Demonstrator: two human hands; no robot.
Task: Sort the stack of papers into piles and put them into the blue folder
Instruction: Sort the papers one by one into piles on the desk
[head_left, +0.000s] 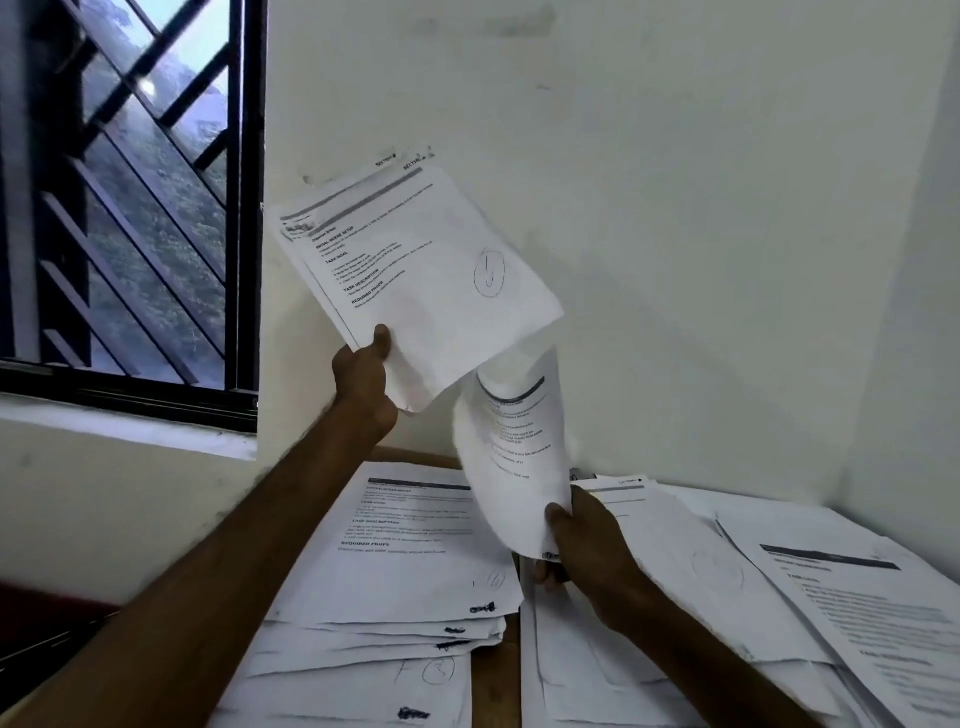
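Mid-sorting: left hand (366, 376) pinches the raised stack of papers (415, 270); right hand (582, 540) grips one curling sheet (514, 457) above the piles (395, 561) below. Next, probably choosing its pile. No blue folder visible.

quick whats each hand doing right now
Left hand: closed, gripping a raised sheaf of papers by its lower corner, thumb on top.
Right hand: closed, pinching the bottom edge of a curled sheet.

Single head cam – looks forward and slightly down, close over table (496, 670), facing wall (675, 208) corner – window (130, 197) at left.
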